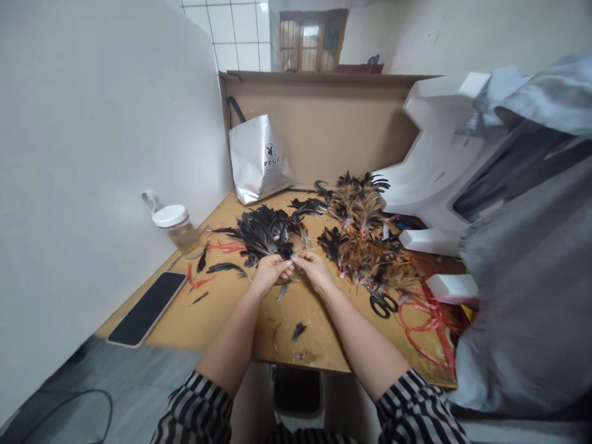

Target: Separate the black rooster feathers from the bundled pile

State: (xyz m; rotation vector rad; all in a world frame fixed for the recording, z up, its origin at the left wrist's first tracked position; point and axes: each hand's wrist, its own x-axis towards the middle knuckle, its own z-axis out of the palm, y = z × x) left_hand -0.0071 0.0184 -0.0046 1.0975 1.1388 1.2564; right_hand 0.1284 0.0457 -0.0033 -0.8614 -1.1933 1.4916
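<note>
Black feathers (263,229) lie heaped near the middle of the table (194,317), and in the head view we bring our left hand (275,269) and right hand (314,268) together at the heap's near side. Both hands are pinched, thumbs against fingers; what sits between the tips is too small for us to tell. Towards the right edge we see brown feather bundles (365,250), with scissors (384,300) just beside them and red strands (437,324) near the closest right corner. Our phone (148,309) lies along the left edge.
</note>
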